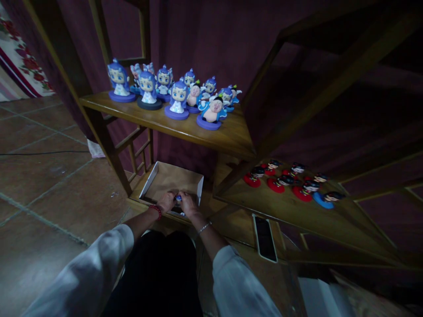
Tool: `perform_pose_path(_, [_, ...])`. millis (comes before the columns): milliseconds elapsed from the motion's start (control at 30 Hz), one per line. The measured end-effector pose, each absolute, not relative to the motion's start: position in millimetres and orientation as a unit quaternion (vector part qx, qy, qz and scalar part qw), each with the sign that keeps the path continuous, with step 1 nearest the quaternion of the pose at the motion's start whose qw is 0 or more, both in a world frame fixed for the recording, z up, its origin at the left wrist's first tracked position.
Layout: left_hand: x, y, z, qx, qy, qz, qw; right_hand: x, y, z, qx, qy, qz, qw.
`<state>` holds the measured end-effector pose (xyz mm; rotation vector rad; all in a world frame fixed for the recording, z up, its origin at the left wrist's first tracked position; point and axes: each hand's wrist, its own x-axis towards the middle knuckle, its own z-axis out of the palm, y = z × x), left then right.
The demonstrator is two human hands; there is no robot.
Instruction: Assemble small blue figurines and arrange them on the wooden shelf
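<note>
Low over an open cardboard box [172,178], my left hand [166,201] and my right hand [188,204] come together. Their fingers are closed around a small blue figurine [179,198]; only a bit of its blue top shows between them, and the rest is hidden. The box has white outer sides and a brown inside, and it sits on the lowest board of a wooden shelf. Something small, dark and white, lies near the box's front edge below my hands, too dim to make out.
Above the box, several blue-haired figurines [147,87] and round-bellied figurines [212,110] stand on a wooden shelf [198,134]. To the right, several dark-haired figurines [309,188] on red or blue bases occupy another board. A phone [265,237] lies below them. Shelf posts [109,152] rise nearby.
</note>
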<state>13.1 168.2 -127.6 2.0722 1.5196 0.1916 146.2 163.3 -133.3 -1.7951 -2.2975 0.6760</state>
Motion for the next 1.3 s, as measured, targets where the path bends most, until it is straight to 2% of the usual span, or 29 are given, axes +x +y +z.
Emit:
perform_pose_path(467, [10.3,163.8,-118.5,0.8,0.538,0.069,0.256,149.7,154.3,-121.3,-0.599,-0.761,0.231,0.09])
perform_pose_path(1300, [12.7,173.0,-130.3,0.812,0.514,0.085,0.265,146.3,157.7,-126.4,-0.61,-0.758,0.224,0.048])
